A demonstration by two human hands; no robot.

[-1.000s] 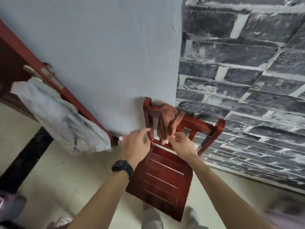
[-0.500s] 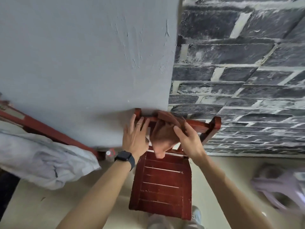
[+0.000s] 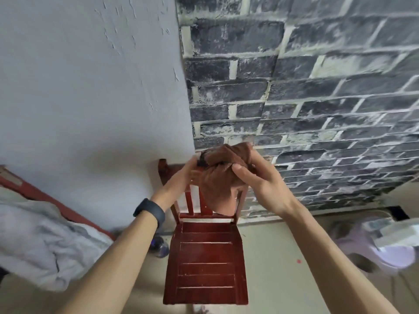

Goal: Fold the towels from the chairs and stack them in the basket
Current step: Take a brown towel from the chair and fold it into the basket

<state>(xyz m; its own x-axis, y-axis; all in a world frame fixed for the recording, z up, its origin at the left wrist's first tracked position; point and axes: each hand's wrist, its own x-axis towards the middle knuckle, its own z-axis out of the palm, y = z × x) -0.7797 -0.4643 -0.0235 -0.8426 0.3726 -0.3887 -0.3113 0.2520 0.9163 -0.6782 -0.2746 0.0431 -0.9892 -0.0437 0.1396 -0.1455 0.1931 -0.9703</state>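
Note:
A small brown towel hangs bunched above the backrest of a red wooden chair. My left hand grips its left side, fingers tucked behind the cloth. My right hand holds the right side, thumb across the front and fingers curled over the top. The towel's lower corner dangles in front of the chair's back slats. No basket is in view.
The chair stands against a grey wall beside a dark brick wall. A grey-white cloth lies over a red frame at the left. A dark bottle sits on the floor by the chair. A blurred pale lilac object is at right.
Both hands have closed on the brown towel and lifted it off the chair's top rail. The view has shifted so the chair sits centred below.

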